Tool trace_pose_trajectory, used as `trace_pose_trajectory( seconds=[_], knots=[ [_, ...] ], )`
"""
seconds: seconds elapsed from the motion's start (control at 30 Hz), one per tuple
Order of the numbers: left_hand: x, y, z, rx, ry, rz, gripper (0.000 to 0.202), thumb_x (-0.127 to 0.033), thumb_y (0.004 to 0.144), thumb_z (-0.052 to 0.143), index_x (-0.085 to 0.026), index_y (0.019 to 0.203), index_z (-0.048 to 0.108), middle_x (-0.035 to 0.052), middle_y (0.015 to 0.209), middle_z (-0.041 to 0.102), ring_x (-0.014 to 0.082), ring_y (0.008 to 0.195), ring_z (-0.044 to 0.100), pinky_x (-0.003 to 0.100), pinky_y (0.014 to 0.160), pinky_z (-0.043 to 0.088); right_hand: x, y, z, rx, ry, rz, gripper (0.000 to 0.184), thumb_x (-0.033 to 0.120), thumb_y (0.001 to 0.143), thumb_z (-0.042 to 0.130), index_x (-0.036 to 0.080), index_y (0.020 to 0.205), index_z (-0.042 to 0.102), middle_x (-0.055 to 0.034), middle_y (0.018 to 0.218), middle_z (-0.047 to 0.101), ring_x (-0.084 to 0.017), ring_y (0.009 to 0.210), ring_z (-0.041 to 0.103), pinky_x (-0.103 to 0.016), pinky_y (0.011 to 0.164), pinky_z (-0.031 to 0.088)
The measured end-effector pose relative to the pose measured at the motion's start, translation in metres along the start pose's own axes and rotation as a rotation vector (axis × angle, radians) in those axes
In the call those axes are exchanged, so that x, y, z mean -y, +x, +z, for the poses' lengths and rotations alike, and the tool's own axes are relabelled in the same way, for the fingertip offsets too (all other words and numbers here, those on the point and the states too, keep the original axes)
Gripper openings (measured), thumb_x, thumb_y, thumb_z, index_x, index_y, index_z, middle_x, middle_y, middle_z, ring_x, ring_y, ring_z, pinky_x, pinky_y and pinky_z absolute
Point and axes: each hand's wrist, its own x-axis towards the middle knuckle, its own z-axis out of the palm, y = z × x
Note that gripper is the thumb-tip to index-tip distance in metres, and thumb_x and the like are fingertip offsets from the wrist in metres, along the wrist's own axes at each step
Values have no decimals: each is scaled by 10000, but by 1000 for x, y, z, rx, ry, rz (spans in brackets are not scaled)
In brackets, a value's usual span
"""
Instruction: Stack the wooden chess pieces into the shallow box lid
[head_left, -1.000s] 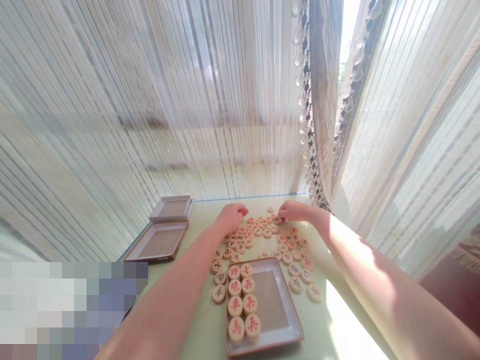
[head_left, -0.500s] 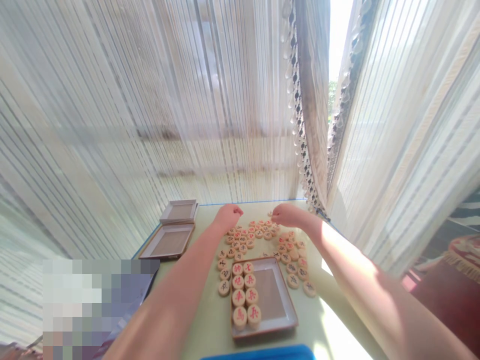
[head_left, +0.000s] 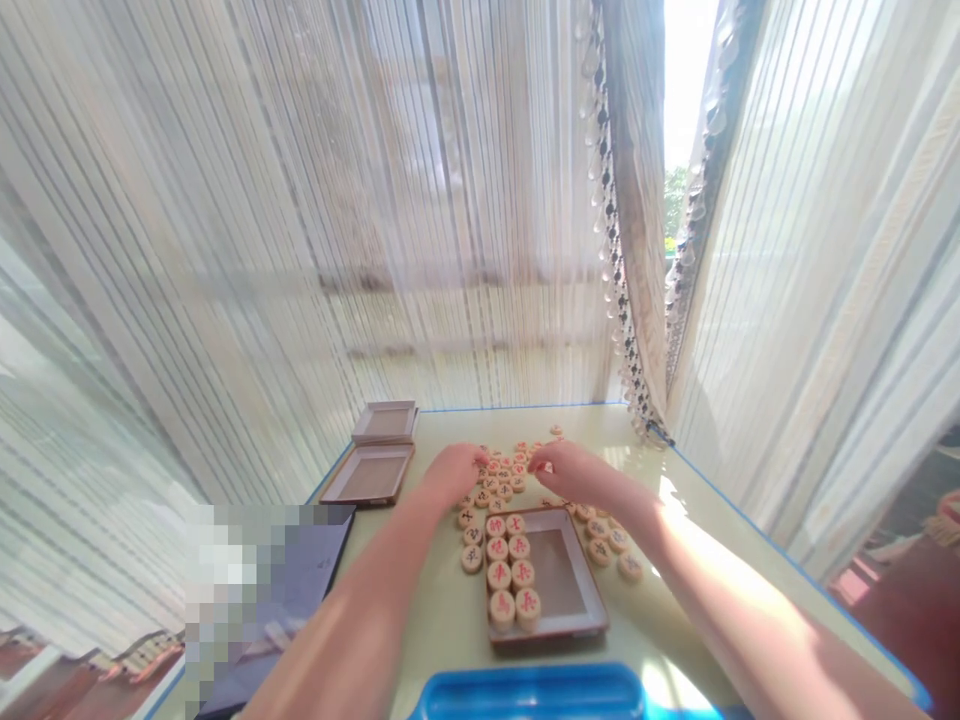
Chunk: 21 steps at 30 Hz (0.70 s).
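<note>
Tabletop [head_left: 444,610]: chess pcs [head_left: 504,476] btwn curled fingers [head_left: 481,457], L hand [head_left: 454,472] & R hand [head_left: 568,468] (grip unclear).

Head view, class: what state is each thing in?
Brown-edged rectangular tray: open, partly filled.
Eight round red-marked discs inside: face up, two columns.
Loose round wooden discs: scattered outside the tray.
Other grey-bottomed rectangular trays: open.
Sheer striped curtains: parted at right.
Left hand: curled, hold unclear.
Right hand: curled, hold unclear.

Head camera looks forward-down over table [head_left: 436,625] toward curtains [head_left: 480,200], apparently fairly close.
</note>
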Motion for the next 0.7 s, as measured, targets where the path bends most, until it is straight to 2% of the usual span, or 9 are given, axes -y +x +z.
trace_pose_trajectory(
  seconds=[0.1, 0.27, 0.33, 0.43, 0.53, 0.7],
  knots=[
    [-4, -4, 2, -21, 20, 100, 317, -160, 794, 435, -227, 973, 687, 34, 1049, 670, 160, 991, 579, 252, 918, 409, -7, -1, 11, -48, 36, -19, 296, 181, 770, 462, 216, 941, 702, -47, 986, 687, -187, 944, 597, -294, 850, 435],
    [-12, -8, -1, -3, 0, 206, 280, -263, 787, 488, -236, 968, 700, 14, 1081, 659, 180, 1073, 528, 263, 972, 370, -18, -2, 15, -68, 35, -2, 323, 152, 778, 448, 215, 966, 703, -54, 1022, 678, -185, 997, 574, -304, 908, 406],
    [-11, -9, -3, -24, 17, 196, 295, -225, 779, 476, -232, 978, 694, 16, 1078, 659, 177, 1066, 532, 262, 968, 372, -21, -3, 15, -75, 19, 0, 319, 156, 786, 448, 216, 969, 703, -54, 1019, 678, -188, 1010, 567, -309, 919, 397],
    [-5, -10, -6, -40, 48, 105, 312, -163, 770, 446, -228, 948, 694, 22, 1017, 675, 163, 987, 570, 245, 911, 407, -20, -4, 16, -78, 7, -8, 311, 162, 797, 446, 209, 965, 704, -58, 1010, 679, -194, 1013, 561, -313, 921, 395],
    [2, -11, -8, -7, 50, 43, 289, -184, 771, 461, -233, 931, 696, 20, 1001, 681, 165, 928, 594, 240, 849, 436, -15, -6, 15, -98, 8, -33, 316, 162, 805, 433, 208, 963, 702, -63, 999, 679, -198, 1009, 556, -319, 911, 400],
    [5, -10, -7, 33, 88, 35, 297, -189, 789, 455, -253, 945, 700, 30, 1021, 680, 188, 935, 603, 273, 845, 440, -4, -13, 10, -85, 67, -138, 273, 245, 812, 465, 219, 956, 696, -53, 983, 676, -201, 986, 554, -333, 891, 403]
  ],
)
